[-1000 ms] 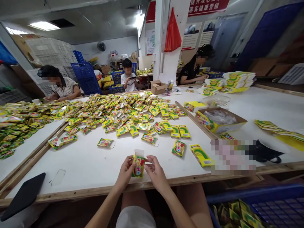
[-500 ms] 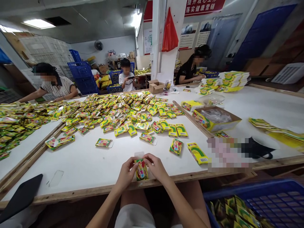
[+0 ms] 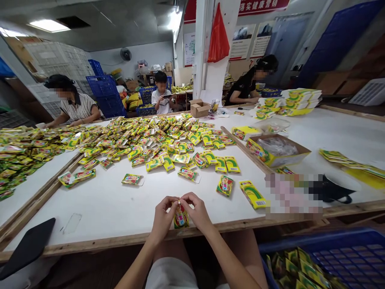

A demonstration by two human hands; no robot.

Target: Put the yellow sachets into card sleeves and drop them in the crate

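Note:
My left hand [image 3: 162,218] and my right hand [image 3: 197,212] meet over the near edge of the white table [image 3: 114,204]. Both pinch the top of one small yellow-and-red packet [image 3: 181,218], which hangs between them. The fingers of both hands are closed on it. A large spread of the same yellow-green packets [image 3: 150,140] covers the middle of the table beyond my hands. Loose single packets lie nearest: one [image 3: 131,179] ahead to the left, one [image 3: 225,185] and one [image 3: 252,194] ahead to the right.
An open cardboard box [image 3: 278,150] with clear plastic inside stands at the right. A blue crate [image 3: 337,259] of packets sits low at my right. A dark flat object [image 3: 28,247] lies at the left edge. Three other people sit across the tables.
The packet's white top flap showed above my fingers earlier; now both hands have closed over it and pinch the top together. The packet sits lower between my hands.

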